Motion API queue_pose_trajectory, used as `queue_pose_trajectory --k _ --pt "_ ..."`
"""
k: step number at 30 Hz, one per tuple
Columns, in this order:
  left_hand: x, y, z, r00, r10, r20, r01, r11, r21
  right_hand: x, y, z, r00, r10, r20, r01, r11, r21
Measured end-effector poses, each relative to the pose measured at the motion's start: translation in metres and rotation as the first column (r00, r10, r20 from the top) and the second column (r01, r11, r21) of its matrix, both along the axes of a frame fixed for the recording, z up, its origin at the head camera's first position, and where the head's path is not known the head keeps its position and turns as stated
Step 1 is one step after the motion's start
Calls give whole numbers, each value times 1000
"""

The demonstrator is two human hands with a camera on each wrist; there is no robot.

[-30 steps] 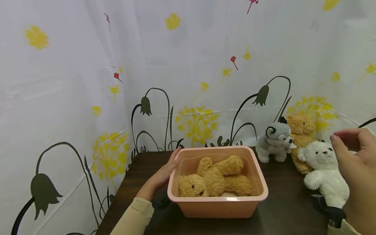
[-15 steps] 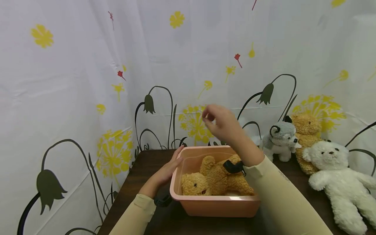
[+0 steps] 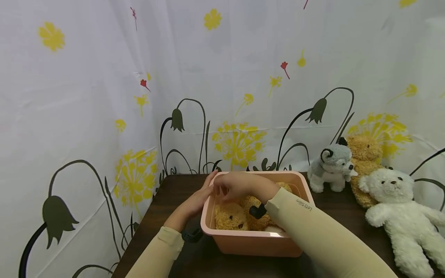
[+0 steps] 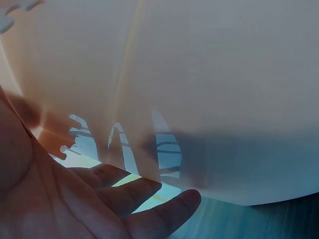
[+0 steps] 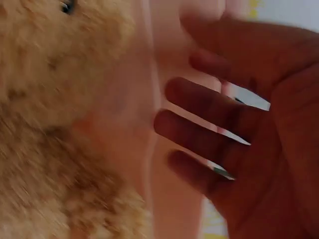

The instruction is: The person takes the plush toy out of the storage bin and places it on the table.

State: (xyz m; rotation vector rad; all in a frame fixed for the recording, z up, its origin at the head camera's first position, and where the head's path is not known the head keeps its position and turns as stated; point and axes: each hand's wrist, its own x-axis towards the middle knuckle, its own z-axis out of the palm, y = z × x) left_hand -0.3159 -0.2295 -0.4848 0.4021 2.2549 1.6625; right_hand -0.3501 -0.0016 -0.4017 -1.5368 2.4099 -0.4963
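A pink plastic tub [image 3: 257, 233] stands on the dark table, with a tan teddy bear [image 3: 229, 217] lying in it. My left hand [image 3: 194, 199] rests along the tub's left side near the rim. In the left wrist view, its fingers [image 4: 164, 214] stretch along the tub's outer wall [image 4: 209, 74]. My right hand [image 3: 243, 183] reaches into the tub over the bear, near the left wall. From the right wrist, its fingers [image 5: 194, 127] look spread and slightly bent, with nothing between them; the bear's fur [image 5: 60, 74] is beside them.
To the right of the tub stands a grey-and-white husky plush [image 3: 332, 166]. Behind it sits another tan bear [image 3: 365, 154], and a white bear [image 3: 399, 216] leans back in front. A white curtain [image 3: 236, 58] with printed flowers hangs behind the dark table [image 3: 174, 189].
My right hand has come from beside the white bear on the right, across above the tub, and down into it. The left hand stays at the tub's left side.
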Motion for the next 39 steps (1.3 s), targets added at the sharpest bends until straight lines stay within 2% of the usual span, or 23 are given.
queue_pose_trajectory --k 3,5,7,9,12,15,18,22,25,29,30,32,35,37,39 --pt "-3 1 1 1000 1 1 -1 1000 -7 -1 1 -9 983 -25 180 -2 989 148" --pt "-2 1 1 1000 -5 -5 5 1000 -18 1 1 -13 967 -64 246 -8 959 283" --pt "-1 2 2 1000 -5 -4 5 1000 -18 3 1 -14 963 -80 257 -26 923 383" --pt "-2 1 3 1000 -3 -12 3 1000 -21 4 0 -15 960 -91 266 -35 901 432" --pt "0 -2 4 1000 1 -26 -1 1000 -24 6 -4 -15 958 -107 267 -28 888 458" --pt "-1 -3 5 999 -1 -37 0 1000 -29 5 -6 -18 948 -170 267 16 867 497" --pt "-2 -2 5 999 0 -36 -1 1000 -28 5 -6 -17 955 -177 237 29 853 521" --pt "-2 0 3 999 -2 -40 1 1000 -30 7 -5 -14 980 -72 188 -30 872 488" --pt "-2 1 2 999 -7 -42 6 1000 -23 8 0 -8 988 -11 155 -60 893 445" --pt "-1 1 3 999 -8 -35 7 1000 -11 6 18 9 975 -79 209 -10 920 393" --pt "-1 1 3 999 -5 -35 5 1000 -14 5 24 15 964 -111 241 13 927 374" --pt "-1 1 4 999 0 -38 -1 1000 -21 4 39 27 928 -178 328 74 950 304" --pt "-1 2 5 999 9 -41 -10 999 -37 4 63 41 906 -197 375 148 977 154" --pt "-1 2 6 999 9 -37 -11 999 -45 6 77 46 917 -183 355 184 982 30" --pt "-1 1 6 1000 8 -29 -10 999 -47 9 89 48 938 -169 302 202 976 -78"
